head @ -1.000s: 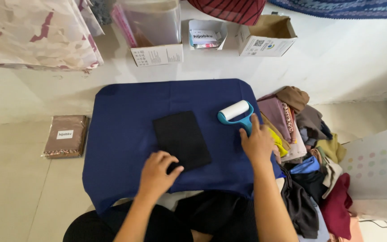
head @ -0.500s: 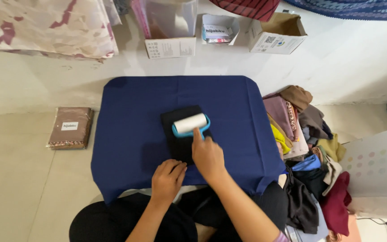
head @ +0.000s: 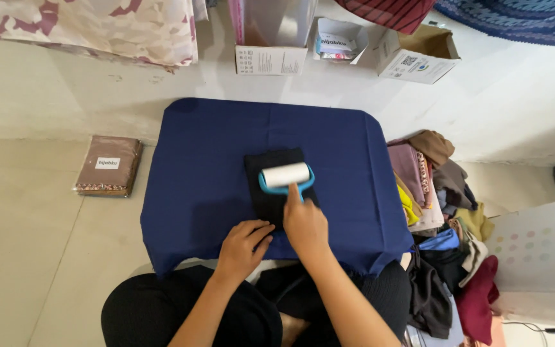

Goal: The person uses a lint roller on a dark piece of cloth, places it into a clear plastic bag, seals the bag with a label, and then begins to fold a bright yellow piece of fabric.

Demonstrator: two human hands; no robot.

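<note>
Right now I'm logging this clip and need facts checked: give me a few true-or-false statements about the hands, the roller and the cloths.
1. The right hand holds the lint roller. True.
2. The roller lies on the floor. False: it rests on the black cloth.
3. The left hand presses the black cloth's near edge. True.
4. The table cover is red. False: dark blue.
5. The clothes pile sits left of the table. False: right.
</note>
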